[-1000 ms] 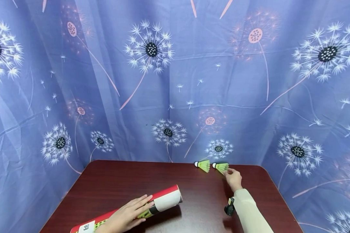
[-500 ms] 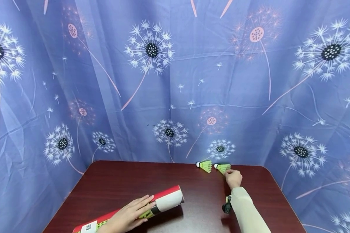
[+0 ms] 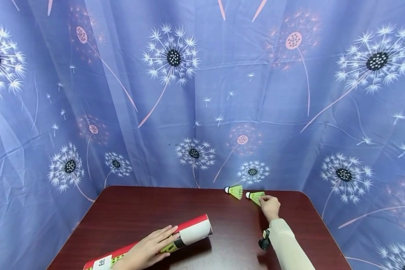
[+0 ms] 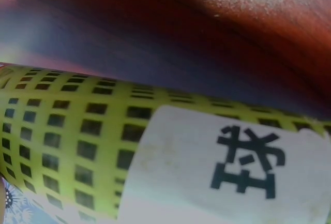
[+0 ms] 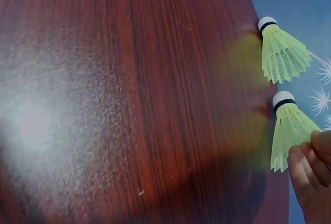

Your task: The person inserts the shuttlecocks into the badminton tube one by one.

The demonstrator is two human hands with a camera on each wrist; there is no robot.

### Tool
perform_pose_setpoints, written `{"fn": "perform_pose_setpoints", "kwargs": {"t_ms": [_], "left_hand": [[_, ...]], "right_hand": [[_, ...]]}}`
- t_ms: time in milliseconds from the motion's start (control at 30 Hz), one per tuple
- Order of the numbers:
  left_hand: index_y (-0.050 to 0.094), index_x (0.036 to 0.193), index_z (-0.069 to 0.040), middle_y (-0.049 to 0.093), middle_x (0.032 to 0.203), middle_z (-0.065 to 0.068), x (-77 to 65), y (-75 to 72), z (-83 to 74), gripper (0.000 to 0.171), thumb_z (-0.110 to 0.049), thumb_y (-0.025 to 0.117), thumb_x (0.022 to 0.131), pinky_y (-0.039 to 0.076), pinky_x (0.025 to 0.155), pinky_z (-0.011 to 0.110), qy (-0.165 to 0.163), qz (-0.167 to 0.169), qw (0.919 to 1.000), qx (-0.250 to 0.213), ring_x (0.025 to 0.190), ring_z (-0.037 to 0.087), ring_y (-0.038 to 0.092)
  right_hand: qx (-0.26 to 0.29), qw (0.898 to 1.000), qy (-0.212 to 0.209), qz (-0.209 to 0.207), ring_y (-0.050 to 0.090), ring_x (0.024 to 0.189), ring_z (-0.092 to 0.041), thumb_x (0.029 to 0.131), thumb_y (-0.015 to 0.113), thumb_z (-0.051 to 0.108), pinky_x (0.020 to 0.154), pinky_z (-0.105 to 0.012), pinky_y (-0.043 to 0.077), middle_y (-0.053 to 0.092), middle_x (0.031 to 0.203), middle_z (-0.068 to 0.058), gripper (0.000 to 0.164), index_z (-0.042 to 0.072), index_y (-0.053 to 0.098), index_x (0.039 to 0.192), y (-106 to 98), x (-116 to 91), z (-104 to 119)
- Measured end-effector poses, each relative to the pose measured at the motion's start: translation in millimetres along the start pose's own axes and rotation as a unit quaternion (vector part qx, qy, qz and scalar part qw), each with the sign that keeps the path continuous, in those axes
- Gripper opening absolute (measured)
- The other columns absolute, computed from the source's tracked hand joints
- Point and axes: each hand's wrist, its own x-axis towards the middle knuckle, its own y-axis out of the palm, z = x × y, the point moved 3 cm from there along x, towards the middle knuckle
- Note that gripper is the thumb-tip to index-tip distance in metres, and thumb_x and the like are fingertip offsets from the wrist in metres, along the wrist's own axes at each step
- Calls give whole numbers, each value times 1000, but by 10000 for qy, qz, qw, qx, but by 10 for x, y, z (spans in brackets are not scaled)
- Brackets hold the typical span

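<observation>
Two yellow-green shuttlecocks with white heads lie along the far edge of the table in the head view. My right hand (image 3: 270,207) pinches the skirt of the right shuttlecock (image 3: 254,196) between thumb and fingers. In the right wrist view, that pinched shuttlecock (image 5: 289,125) lies beside the other shuttlecock (image 5: 282,53), which nothing touches. A shuttlecock tube (image 3: 195,229), red, white and green, lies slanted at the front left. Across it rests my left hand (image 3: 148,247), its fingers extended. Close up, the left wrist view shows the tube's grid pattern and white label (image 4: 227,167), but not the fingers.
The dark red-brown table (image 3: 138,210) has rounded far corners. Behind it and at both sides hangs a blue curtain (image 3: 202,93) with dandelion prints. A small black device (image 3: 264,240) sits at my right wrist.
Almost nothing differs. The right hand keeps its pinch on the shuttlecock, which has turned or shifted very slightly; the left hand and the tube have stayed in place.
</observation>
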Motion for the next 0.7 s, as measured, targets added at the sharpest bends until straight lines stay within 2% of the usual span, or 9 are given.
{"fn": "perform_pose_setpoints", "kwargs": {"t_ms": [100, 200, 333, 433, 533, 700], "left_hand": [[48, 141, -5, 46, 144, 15, 12, -11, -4, 68, -27, 76, 83, 50, 92, 41, 5, 3, 10000, -3, 122, 35, 54], [48, 142, -6, 46, 144, 15, 21, -26, -5, 67, -27, 76, 84, 50, 91, 42, -14, -3, 10000, -3, 122, 35, 54], [49, 141, -6, 47, 144, 15, 23, -39, -7, 66, -28, 74, 85, 50, 91, 43, -10, -16, 10000, -4, 122, 35, 54], [49, 141, -6, 47, 144, 15, 21, -41, -7, 68, -26, 77, 82, 51, 91, 43, 18, -20, 10000, 13, 122, 35, 53], [49, 141, -6, 47, 143, 16, 20, -40, 0, 70, -24, 79, 80, 51, 90, 44, 44, -38, 10000, 21, 122, 36, 54], [49, 141, -5, 48, 143, 17, 24, -41, 10, 69, -24, 78, 81, 50, 91, 43, 72, -74, 9999, 57, 122, 35, 54]], "right_hand": [[23, 9999, -162, -6, 65, 75, -36, 85, 66, 7, 74, -43, 51, 71, 79, -20, 20, -10, 72, 94, -38, -15, 8], [65, 9994, -326, 8, 65, 59, -22, 84, 68, 6, 68, -37, 51, 70, 69, -14, 18, -9, 72, 92, -84, -37, 26], [18, 9982, -590, 76, 61, 54, -10, 83, 70, 6, 67, -33, 51, 70, 67, -12, 15, -7, 73, 89, -137, -75, 46], [65, 9975, -680, 170, 62, 54, -9, 84, 71, 6, 64, -26, 49, 70, 67, -12, 14, -7, 74, 87, -174, -119, 57], [308, 9973, -588, 324, 65, 56, -14, 85, 71, 5, 57, -21, 48, 70, 67, -13, 14, -8, 73, 87, -210, -174, 68], [882, 9927, -521, 638, 69, 62, -20, 86, 69, 2, 54, -24, 54, 71, 74, -16, 13, -9, 72, 91, -259, -274, 153]]}}
